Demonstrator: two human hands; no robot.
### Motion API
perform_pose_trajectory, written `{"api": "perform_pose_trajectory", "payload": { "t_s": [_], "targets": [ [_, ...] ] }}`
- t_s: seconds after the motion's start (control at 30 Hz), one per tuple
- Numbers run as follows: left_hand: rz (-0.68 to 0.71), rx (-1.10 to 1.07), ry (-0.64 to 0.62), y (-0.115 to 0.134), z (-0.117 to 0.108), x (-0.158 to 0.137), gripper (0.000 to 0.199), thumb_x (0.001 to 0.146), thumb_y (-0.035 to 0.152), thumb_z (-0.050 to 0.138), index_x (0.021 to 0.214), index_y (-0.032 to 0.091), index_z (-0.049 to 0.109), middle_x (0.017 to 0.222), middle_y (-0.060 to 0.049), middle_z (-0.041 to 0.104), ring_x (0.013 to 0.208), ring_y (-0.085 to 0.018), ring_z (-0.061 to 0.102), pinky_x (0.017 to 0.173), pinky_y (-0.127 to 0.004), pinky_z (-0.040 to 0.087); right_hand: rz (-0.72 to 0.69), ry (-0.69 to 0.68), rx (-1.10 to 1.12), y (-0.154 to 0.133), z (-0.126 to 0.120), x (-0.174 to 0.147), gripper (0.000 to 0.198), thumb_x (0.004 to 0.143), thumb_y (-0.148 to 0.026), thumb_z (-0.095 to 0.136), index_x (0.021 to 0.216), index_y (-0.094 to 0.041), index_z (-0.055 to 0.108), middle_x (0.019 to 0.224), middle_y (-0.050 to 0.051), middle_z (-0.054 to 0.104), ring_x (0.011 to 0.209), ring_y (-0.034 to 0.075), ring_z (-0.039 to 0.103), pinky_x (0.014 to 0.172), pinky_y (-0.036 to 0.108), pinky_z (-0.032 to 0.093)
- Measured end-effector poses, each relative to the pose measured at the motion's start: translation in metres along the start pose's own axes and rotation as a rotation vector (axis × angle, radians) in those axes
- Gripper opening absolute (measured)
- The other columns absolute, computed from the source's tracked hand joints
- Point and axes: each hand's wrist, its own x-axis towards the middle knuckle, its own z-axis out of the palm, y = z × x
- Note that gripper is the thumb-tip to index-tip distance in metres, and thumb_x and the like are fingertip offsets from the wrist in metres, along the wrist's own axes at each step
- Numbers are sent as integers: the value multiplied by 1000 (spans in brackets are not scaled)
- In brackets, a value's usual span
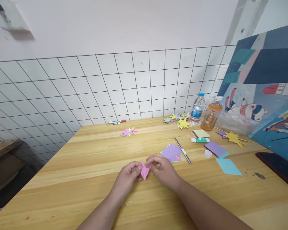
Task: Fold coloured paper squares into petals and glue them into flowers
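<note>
A small folded piece of pink paper (144,171) is held just above the wooden table, its point facing toward me. My left hand (130,172) pinches its left side between thumb and fingers. On the other side, my right hand (162,167) has its thumb and fingertips closed on the upper right edge of the paper. Right behind my right hand lies a loose pile of purple and pink paper pieces (171,152). A slim silver utility knife (183,150) rests beside that pile.
Markers (117,122) and a pink-yellow paper star (128,132) lie toward the wall. Farther right are more paper stars (183,123), a water bottle (197,109), an orange drink bottle (211,114), a glue stick (200,140), its cap (207,154), blue paper (228,166) and a dark phone (278,169).
</note>
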Motion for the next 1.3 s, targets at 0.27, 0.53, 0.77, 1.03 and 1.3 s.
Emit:
{"api": "perform_pose_trajectory", "payload": {
  "t_s": [0.27, 0.53, 0.77, 1.03, 1.3],
  "targets": [
    [-34, -34, -9, 6, 0, -5, 39, 64, 48, 72, 85, 15, 68, 70, -2, 62, 61, -12, 52, 61, -24, 43, -253, -101, -108, -5, -13, -6, 49, 74, 4, 37, 103, -25, 64, 124, 5, 53, 117, 17, 48, 88, 31, 46],
    [4, -50, -39, 4, -2, -3, 40, 68, 47, 70, 90, 15, 66, 67, 0, 60, 56, -10, 48, 57, -22, 39, -224, -108, -285, 1, -12, -3, 39, 75, -2, 51, 103, -25, 65, 101, 3, 66, 96, 17, 57, 85, 32, 43],
    [22, 49, -23, -5, -2, 2, 42, 63, 48, 72, 89, 16, 64, 72, -1, 64, 61, -13, 54, 60, -24, 44, -189, -103, -323, 0, -12, -2, 20, 79, -10, 58, 87, -25, 69, 90, 0, 69, 85, 15, 59, 78, 29, 42],
    [40, 69, -66, -5, 0, 1, 39, 66, 46, 70, 88, 14, 64, 61, 1, 61, 54, -11, 52, 56, -22, 40, -143, -78, -339, -4, -10, -3, 14, 79, -14, 60, 83, -24, 68, 86, 0, 68, 84, 16, 59, 77, 28, 42],
    [1, 46, -24, 3, 3, -3, 41, 61, 46, 73, 86, 15, 65, 65, -2, 64, 60, -13, 57, 61, -24, 44, 167, -11, 164, 1, 1, 0, 29, 69, -10, 60, 96, -20, 62, 81, 0, 66, 73, 13, 61, 68, 25, 50]
  ]
}}
